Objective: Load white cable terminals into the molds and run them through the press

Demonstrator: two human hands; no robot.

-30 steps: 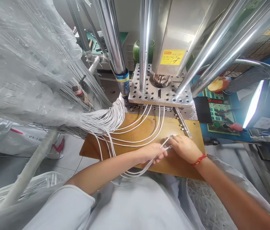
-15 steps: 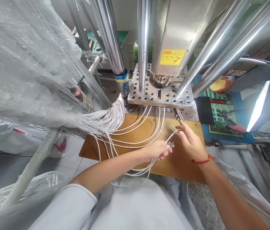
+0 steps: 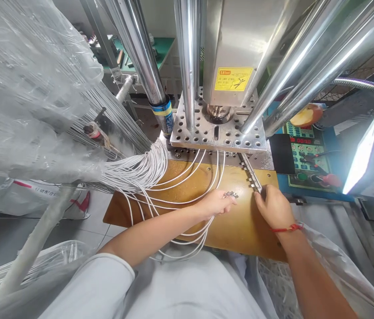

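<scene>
My left hand (image 3: 218,203) is closed around a small bunch of white cables (image 3: 203,237), whose metal end connectors (image 3: 231,194) stick out past the fingers. The cables loop down below it, close to my body. To the right, my right hand (image 3: 275,204) pinches the near end of a narrow metal strip (image 3: 251,173) with small notched blocks along its side. That strip slants out from under the perforated press plate (image 3: 216,130). Its far end is hidden beneath the plate. Both hands are over the brown board (image 3: 240,232).
A thick bundle of white cables (image 3: 136,170) lies at the left, several running under the plate. Chrome columns (image 3: 140,53) rise around the press head (image 3: 229,48). At right are a control panel (image 3: 306,161), a cut apple (image 3: 306,115) and a bright lamp (image 3: 361,155).
My right hand has left the cable end beside my left hand, moved nearer to me and taken hold of the metal strip. More of the strip now shows in front of the press plate.
</scene>
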